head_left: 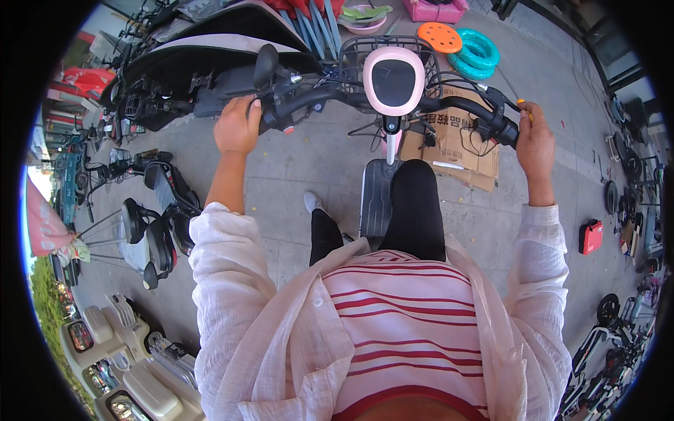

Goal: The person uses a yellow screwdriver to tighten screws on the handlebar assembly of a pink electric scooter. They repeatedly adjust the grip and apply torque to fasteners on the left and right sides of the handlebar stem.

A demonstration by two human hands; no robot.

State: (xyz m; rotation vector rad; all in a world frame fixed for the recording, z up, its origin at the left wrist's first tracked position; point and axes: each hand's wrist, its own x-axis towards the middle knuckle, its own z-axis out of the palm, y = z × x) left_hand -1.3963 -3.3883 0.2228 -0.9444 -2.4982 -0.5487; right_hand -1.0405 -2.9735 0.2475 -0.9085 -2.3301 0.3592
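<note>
I sit astride a small scooter, one leg over its dark ribbed footboard (377, 196). At the left end of the black handlebar (314, 100), my left hand (236, 126) is closed round the grip, thumb on its inner side. My right hand (536, 133) is closed round the opposite grip, which it mostly hides. A small orange-yellow tip (521, 102) shows by its upper fingers; I cannot tell what it belongs to. Between the hands stands a round-cornered display (394, 81) with a pink rim and dark screen. A black mirror (265, 67) rises near the left grip.
A wire basket (349, 56) sits ahead of the display. Flattened cardboard (456, 137) lies on the paving at front right. Beyond are teal rings (477, 52) and an orange disc (440, 37). Parked scooters (165, 203) line the left; a red case (591, 237) stands right.
</note>
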